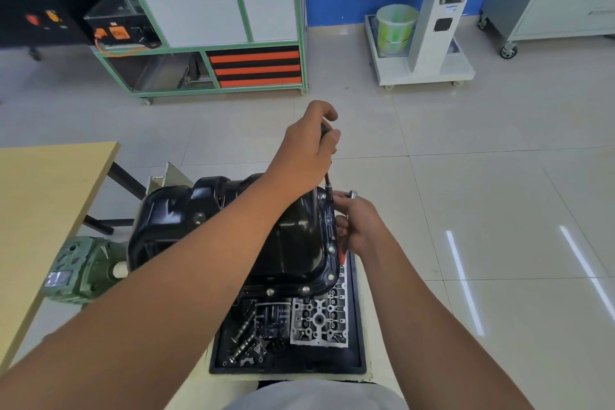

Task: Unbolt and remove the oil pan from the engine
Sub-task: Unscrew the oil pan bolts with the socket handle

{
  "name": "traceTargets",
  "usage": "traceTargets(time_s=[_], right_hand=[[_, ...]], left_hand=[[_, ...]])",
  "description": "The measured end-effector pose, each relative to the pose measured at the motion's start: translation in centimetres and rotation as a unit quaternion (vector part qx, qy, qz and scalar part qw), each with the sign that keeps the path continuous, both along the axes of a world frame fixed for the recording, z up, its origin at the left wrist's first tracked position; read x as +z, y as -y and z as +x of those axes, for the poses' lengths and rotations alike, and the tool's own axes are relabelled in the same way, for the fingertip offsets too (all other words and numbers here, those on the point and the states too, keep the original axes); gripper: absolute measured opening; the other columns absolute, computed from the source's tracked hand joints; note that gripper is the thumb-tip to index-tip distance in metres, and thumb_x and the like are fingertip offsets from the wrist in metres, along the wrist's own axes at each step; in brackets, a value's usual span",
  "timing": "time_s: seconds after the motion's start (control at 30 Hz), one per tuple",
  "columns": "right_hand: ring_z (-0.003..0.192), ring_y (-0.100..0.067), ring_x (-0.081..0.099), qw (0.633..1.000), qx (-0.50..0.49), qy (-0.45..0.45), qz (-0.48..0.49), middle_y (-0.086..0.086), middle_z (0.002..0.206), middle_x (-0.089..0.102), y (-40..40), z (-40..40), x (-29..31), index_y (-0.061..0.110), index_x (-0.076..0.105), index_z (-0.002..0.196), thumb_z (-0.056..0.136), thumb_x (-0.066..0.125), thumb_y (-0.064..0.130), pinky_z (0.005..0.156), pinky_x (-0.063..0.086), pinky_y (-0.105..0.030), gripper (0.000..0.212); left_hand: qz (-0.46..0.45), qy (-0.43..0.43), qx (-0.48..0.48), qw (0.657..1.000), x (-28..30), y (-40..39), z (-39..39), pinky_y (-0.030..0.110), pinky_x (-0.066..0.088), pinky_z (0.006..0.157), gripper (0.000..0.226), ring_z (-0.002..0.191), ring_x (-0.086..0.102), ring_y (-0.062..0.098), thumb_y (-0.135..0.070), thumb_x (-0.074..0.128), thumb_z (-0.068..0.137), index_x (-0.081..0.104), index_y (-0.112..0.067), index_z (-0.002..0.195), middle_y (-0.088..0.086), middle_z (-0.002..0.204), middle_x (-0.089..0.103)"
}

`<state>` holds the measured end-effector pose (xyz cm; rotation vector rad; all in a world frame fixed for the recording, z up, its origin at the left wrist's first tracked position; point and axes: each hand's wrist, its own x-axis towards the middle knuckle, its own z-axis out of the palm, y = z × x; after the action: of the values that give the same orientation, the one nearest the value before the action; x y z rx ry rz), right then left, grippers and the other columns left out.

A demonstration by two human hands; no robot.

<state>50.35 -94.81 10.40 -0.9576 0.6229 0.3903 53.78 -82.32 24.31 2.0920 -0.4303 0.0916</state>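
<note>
— Two hands are busy. What does the left hand hold?

— Its fingers are curled round the top of a long thin black tool. The tool points down to the far right edge of the oil pan.

— And the right hand?

— It grips a tool with a red and black handle, just beside the right edge of the pan. A shiny metal end sticks out above the fingers.

— Where is the oil pan?

— The black pan sits on top of the engine, in the middle. Bolts show along its rim. Below it, a black tray holds metal parts. A wooden surface stands to the left.
</note>
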Motion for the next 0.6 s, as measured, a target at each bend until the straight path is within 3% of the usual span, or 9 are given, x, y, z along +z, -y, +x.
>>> traceTargets(time_s=[0.4, 0.6], right_hand=[[0.043, -0.011, 0.034, 0.998, -0.002, -0.006, -0.057, -0.009, 0.097, 0.071, 0.1, -0.1, 0.4, 0.013, 0.065, 0.101, 0.094, 0.06, 0.006, 0.042, 0.028, -0.022, 0.011], [0.041, -0.012, 0.033, 0.984, -0.039, 0.039, -0.169, -0.006, 0.07, 0.054, 0.0, -0.1, 1.5, 0.009, 0.069, 0.092, 0.087, 0.063, 0.002, 0.042, 0.031, -0.023, 0.01]], left_hand=[[0.044, 0.025, 0.052, 0.997, 0.3, 0.4, 0.0, 0.049, 0.058, 0.079, 0.011, 0.089, 0.063, 0.024, -0.013, 0.051, 0.105, 0.052, -0.022, 0.099, -0.01, 0.088, 0.056], [0.058, 0.021, 0.056, 0.997, 0.7, 0.6, -0.3, 0.048, 0.058, 0.081, 0.006, 0.089, 0.062, 0.023, -0.015, 0.053, 0.106, 0.052, -0.02, 0.102, -0.008, 0.088, 0.057]])
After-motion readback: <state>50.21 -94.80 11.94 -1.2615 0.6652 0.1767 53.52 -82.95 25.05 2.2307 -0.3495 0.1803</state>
